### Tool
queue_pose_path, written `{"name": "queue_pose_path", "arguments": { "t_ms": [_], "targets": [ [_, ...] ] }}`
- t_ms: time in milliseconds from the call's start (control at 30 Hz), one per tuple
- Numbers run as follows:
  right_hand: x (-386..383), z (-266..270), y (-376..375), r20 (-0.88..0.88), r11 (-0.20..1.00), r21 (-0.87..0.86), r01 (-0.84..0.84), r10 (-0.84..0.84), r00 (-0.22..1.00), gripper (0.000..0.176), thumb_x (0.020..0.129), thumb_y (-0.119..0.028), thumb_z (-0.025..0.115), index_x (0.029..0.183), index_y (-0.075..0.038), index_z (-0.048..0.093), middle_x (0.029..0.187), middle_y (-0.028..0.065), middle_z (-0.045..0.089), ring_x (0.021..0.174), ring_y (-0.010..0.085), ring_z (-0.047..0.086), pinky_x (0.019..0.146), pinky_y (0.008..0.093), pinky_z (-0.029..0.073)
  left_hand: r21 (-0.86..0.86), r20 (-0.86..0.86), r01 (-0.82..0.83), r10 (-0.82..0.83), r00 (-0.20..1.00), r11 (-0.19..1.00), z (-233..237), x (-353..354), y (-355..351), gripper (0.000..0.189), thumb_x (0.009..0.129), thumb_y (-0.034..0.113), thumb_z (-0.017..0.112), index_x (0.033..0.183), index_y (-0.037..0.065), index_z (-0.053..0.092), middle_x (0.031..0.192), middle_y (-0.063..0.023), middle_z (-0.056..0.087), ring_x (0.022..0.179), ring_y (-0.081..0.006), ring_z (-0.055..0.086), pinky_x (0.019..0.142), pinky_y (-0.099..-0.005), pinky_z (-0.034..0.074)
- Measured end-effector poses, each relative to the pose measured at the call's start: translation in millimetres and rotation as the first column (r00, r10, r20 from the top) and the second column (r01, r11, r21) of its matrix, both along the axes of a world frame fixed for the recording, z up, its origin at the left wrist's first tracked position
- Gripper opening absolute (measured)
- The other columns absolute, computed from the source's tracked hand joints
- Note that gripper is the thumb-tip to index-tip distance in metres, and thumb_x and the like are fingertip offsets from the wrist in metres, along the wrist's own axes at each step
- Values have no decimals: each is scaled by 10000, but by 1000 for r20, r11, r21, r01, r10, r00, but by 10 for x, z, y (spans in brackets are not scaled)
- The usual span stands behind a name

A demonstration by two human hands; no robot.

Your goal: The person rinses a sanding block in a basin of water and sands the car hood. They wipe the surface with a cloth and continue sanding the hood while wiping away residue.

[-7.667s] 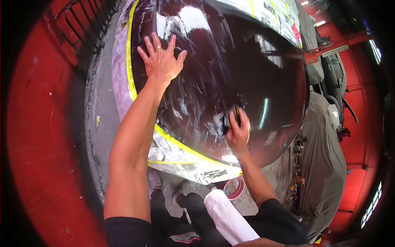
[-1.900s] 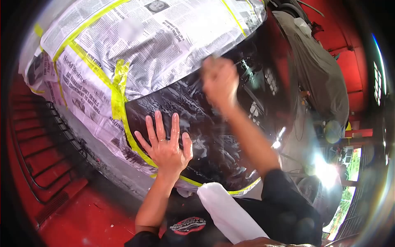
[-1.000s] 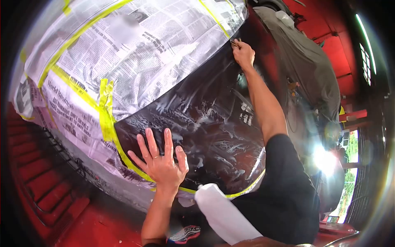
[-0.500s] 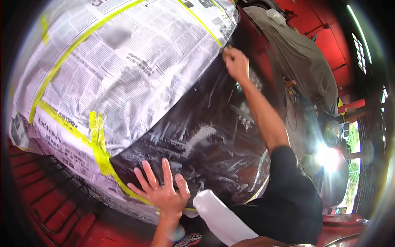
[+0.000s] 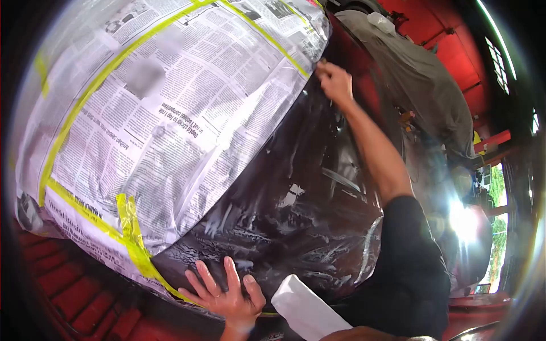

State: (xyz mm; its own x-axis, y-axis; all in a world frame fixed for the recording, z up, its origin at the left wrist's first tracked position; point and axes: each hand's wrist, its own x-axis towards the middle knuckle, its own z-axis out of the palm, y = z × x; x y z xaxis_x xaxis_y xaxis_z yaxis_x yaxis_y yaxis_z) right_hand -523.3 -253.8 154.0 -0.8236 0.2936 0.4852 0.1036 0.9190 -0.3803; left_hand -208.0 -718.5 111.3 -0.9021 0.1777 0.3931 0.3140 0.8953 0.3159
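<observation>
A dark, wet car panel [image 5: 267,216] with whitish streaks of liquid spreads before me. Newspaper sheets [image 5: 153,113], edged with yellow masking tape [image 5: 136,241], cover the surface to its left. My left hand [image 5: 230,292] has its fingers spread at the panel's near edge, beside the tape, holding nothing. At the far end of the panel, close to the newspaper's edge, my right hand [image 5: 334,80] is closed with its fingertips down. A small brownish bit shows at those fingertips, too small to name.
A grey cover [image 5: 421,85] drapes over a large shape at the upper right. A white, flat-ended object [image 5: 310,310] juts up near my body. Red slatted structure [image 5: 74,290] lies at the lower left. Bright light [image 5: 465,221] glares at the right.
The view has shifted, so the panel and newspaper sit lower in the picture. My right hand has moved slightly farther along the newspaper's edge and stays closed. My left hand stays spread at the near edge.
</observation>
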Motion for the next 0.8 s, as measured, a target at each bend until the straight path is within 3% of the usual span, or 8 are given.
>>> {"name": "queue_pose_path", "arguments": {
  "t_ms": [67,233,400,500,533,633,733,800],
  "targets": [
    [-308,197,33,93,983,-129,129,-117,989,318,887,-284,662,1178,-192,752,1092,137,741,1034,335,704,905,417,534,-25,3,2,-2,1000,1000,16,-22,2,531,899,313,514,1362,75,619,1566,-306,346,1439,-568,287,1162,-722,89],
    [311,-38,-327,-92,987,148,-68,82,992,308,878,-224,637,1158,-189,759,1187,138,710,1102,340,671,957,422,524,-18,26,-24,24,999,1000,-7,20,3,531,898,358,523,1357,113,626,1579,-286,332,1453,-556,262,1159,-736,77],
    [-182,180,-253,-5,982,14,186,-186,983,283,870,-217,596,1084,-160,772,1081,157,730,1028,368,689,875,456,543,7,3,-13,13,1000,1000,31,1,5,527,916,324,513,1384,107,620,1568,-278,368,1456,-531,287,1174,-706,88],
    [456,256,-864,39,997,-13,74,-74,997,147,801,-162,596,810,-108,732,858,170,711,835,398,686,745,496,543,15,-28,-32,32,999,999,18,-13,35,524,922,322,523,1398,120,616,1572,-265,370,1459,-521,291,1172,-701,94],
    [834,180,-1315,-192,991,85,-105,119,974,113,745,-130,616,788,-93,713,807,197,684,779,413,668,726,500,541,-13,-6,-41,40,999,999,50,-8,47,524,929,328,522,1404,124,613,1578,-259,364,1463,-512,290,1175,-691,93],
    [1813,-46,-2522,-337,943,121,-311,334,880,300,785,-104,638,1063,-131,747,1042,96,694,998,306,644,913,405,527,-12,-50,-3,2,999,1000,-13,-4,74,524,935,331,525,1412,132,608,1587,-255,354,1469,-502,284,1185,-676,78],
    [1313,77,-1674,-46,921,279,-272,295,954,189,737,-131,647,906,-142,729,918,142,699,947,341,676,830,478,555,-16,-41,-8,7,999,1000,-3,-2,30,529,947,328,526,1433,130,590,1597,-255,339,1481,-493,264,1190,-661,55],
    [733,-22,-882,-116,999,-36,15,-19,993,176,896,-191,588,910,-109,744,956,131,707,927,362,649,790,479,549,8,-66,7,-6,998,1000,-11,-10,32,526,955,336,526,1437,134,586,1599,-250,339,1482,-492,262,1184,-667,66]
  ]
}}
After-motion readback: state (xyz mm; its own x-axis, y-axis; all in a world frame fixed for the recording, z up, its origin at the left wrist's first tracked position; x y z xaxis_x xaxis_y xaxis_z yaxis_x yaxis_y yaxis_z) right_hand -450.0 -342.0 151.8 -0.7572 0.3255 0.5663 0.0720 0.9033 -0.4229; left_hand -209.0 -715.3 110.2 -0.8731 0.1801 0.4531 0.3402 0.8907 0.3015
